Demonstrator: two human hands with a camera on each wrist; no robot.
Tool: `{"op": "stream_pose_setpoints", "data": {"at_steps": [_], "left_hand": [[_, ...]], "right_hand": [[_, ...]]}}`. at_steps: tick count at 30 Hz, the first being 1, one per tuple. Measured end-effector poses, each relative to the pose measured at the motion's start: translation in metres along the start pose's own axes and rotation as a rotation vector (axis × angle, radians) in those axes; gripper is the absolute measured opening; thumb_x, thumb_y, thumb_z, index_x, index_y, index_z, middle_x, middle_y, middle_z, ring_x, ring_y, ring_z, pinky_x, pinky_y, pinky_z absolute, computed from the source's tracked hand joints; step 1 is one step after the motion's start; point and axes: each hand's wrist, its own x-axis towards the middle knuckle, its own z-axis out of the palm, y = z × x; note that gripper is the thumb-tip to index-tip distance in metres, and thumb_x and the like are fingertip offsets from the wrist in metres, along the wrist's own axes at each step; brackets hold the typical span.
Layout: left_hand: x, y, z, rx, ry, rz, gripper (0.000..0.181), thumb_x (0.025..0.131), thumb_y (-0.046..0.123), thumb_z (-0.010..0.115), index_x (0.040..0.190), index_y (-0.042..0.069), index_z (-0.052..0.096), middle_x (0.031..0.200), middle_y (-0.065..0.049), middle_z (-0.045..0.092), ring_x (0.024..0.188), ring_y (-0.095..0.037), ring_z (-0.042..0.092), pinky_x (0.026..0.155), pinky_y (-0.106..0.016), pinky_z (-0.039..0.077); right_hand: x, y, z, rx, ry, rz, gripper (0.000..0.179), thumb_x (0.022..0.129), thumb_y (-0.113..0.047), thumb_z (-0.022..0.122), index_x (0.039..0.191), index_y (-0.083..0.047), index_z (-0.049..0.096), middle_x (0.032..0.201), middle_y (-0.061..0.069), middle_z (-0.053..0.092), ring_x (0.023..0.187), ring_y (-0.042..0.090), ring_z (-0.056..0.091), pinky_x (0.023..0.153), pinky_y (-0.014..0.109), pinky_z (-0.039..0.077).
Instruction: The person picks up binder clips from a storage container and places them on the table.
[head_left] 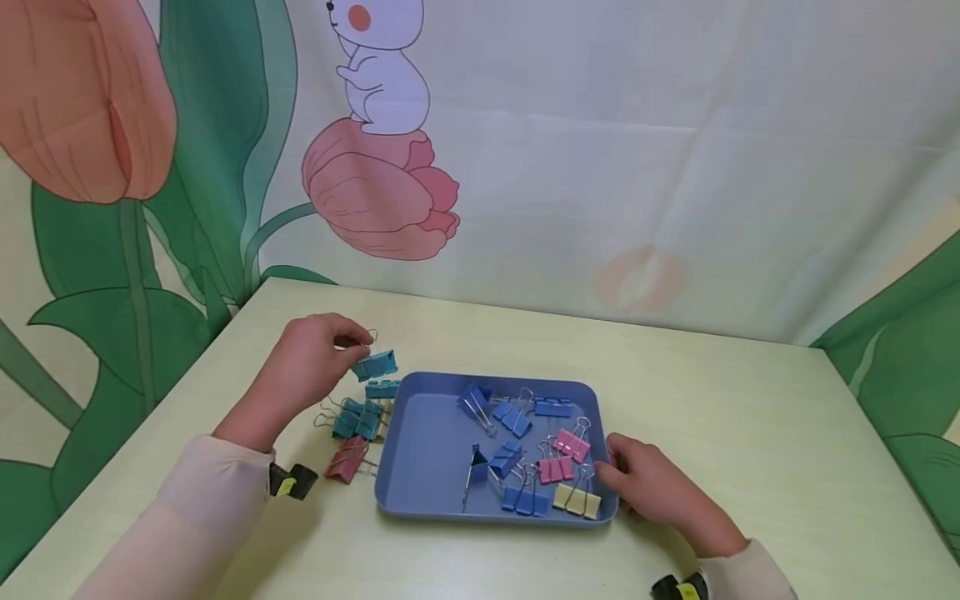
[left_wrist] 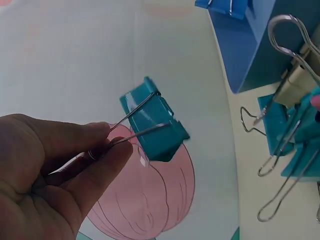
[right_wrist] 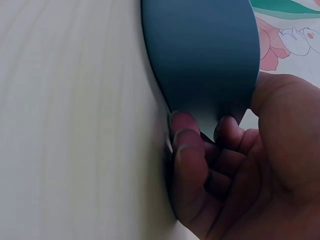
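Observation:
A teal binder clip (head_left: 377,365) hangs in the air left of the tray's far corner. My left hand (head_left: 311,354) pinches it by its wire handles, as the left wrist view shows with the clip (left_wrist: 152,125) tilted beyond the fingertips. Along the right end of the blue tray (head_left: 422,454), my right hand (head_left: 654,483) grips the rim; in the right wrist view its fingers curl at the tray's underside, by the tabletop. Inside the tray, mostly to the right, lie several blue clips (head_left: 526,502), two pink clips (head_left: 556,469) and a yellow clip (head_left: 577,501).
Left of the tray, loose on the pale table (head_left: 712,417), are several teal clips (head_left: 356,419) and a red clip (head_left: 346,461). A yellowish clip is partly hidden beside the tray's left wall. A printed cloth (head_left: 540,167) hangs behind the table's far edge.

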Motion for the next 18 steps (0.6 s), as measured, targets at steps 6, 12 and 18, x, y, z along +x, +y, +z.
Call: {"op": "stream_pose_setpoints", "data": {"at_steps": [6, 12, 18], "left_hand": [[0.006, -0.019, -0.003, -0.006, -0.001, -0.047, 0.022, 0.095, 0.014, 0.058, 0.110, 0.004, 0.071, 0.108, -0.015, 0.070, 0.082, -0.023, 0.063, 0.065, -0.030, 0.049], [0.008, -0.035, -0.007, 0.003, 0.010, -0.107, 0.022, 0.095, 0.014, 0.058, 0.109, 0.004, 0.071, 0.109, -0.016, 0.070, 0.086, -0.025, 0.062, 0.067, -0.033, 0.051], [0.013, -0.046, -0.004, 0.005, -0.003, -0.164, 0.023, 0.094, 0.012, 0.056, 0.110, 0.002, 0.070, 0.109, -0.018, 0.069, 0.087, -0.027, 0.061, 0.067, -0.032, 0.052]], "right_hand": [[0.000, 0.000, -0.001, 0.000, 0.000, -0.005, 0.015, 0.094, -0.021, 0.058, 0.086, -0.010, 0.052, 0.066, 0.005, 0.054, 0.051, 0.018, 0.051, 0.048, 0.030, 0.045], [0.000, 0.001, -0.001, -0.004, -0.002, -0.005, 0.015, 0.094, -0.021, 0.059, 0.087, -0.010, 0.052, 0.067, 0.005, 0.054, 0.051, 0.018, 0.051, 0.048, 0.029, 0.045], [0.001, 0.002, 0.000, -0.001, 0.001, 0.007, 0.014, 0.094, -0.021, 0.059, 0.087, -0.010, 0.053, 0.068, 0.005, 0.054, 0.052, 0.018, 0.052, 0.048, 0.029, 0.045]]}}
